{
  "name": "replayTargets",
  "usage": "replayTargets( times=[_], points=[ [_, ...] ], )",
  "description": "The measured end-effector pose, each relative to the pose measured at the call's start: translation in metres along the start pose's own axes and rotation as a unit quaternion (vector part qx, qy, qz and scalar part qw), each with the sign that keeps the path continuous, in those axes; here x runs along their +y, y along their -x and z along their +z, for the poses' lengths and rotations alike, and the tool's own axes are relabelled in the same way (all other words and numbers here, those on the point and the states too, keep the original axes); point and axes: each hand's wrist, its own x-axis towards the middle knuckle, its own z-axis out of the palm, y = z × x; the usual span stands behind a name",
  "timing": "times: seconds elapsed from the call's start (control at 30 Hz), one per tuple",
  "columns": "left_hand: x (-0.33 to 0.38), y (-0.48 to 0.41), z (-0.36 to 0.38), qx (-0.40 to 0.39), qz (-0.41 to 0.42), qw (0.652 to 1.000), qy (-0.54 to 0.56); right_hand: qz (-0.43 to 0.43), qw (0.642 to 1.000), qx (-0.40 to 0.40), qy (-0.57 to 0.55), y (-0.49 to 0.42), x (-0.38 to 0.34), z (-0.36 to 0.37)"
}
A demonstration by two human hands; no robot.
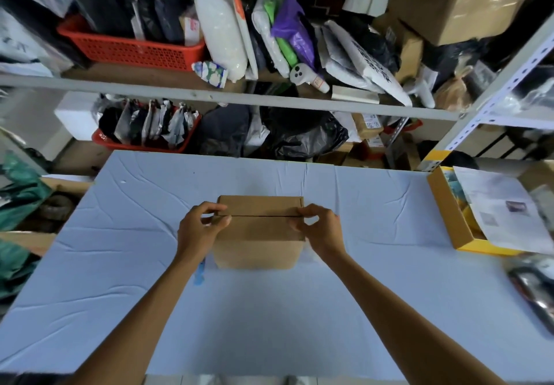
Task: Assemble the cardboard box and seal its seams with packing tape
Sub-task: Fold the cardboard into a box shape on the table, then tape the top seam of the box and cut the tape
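A small brown cardboard box point(259, 234) stands in the middle of the table, its two top flaps folded down and meeting along a dark seam. My left hand point(198, 230) grips the box's left end, thumb on the near flap and fingers curled over the far flap's edge. My right hand point(322, 228) holds the right end the same way, pinching the flaps at the seam. A blue object point(199, 273), partly hidden under my left forearm, lies by the box's near left corner. No tape shows on the seam.
The table point(120, 264) wears a wrinkled pale blue cover. An open yellow-edged carton point(449, 213) with papers sits at the right edge, a dark shiny object point(533, 288) below it. Crowded shelves with red baskets point(132, 48) and bags stand behind the table.
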Motion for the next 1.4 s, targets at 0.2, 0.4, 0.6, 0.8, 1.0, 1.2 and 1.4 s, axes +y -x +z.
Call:
replayTargets(
  times=[0.2,0.4,0.6,0.8,1.0,1.2,1.4],
  points=[
    [0.0,0.004,0.005,0.017,0.01,1.0,0.001,0.002,1.0,-0.01,-0.001,-0.001,0.003,-0.001],
    [0.001,0.003,0.002,0.009,0.004,1.0,0.001,0.008,0.996,0.024,-0.087,-0.008,0.014,-0.026],
    [0.004,0.004,0.004,0.002,0.007,1.0,-0.01,0.093,0.982,-0.032,0.162,-0.015,0.064,-0.018],
    [0.011,0.006,0.002,0.016,0.017,1.0,-0.009,0.041,0.929,-0.145,0.338,-0.01,0.104,0.002],
    [0.019,0.007,-0.01,0.006,0.017,1.0,0.003,-0.02,0.929,-0.109,0.353,-0.001,0.097,-0.009],
    [0.05,0.001,-0.015,0.028,0.046,0.999,0.01,-0.076,0.949,-0.019,0.305,-0.014,0.017,-0.054],
    [0.105,-0.002,-0.012,-0.013,0.139,0.99,0.035,-0.165,0.947,0.073,0.266,-0.016,-0.074,-0.092]
  ],
)
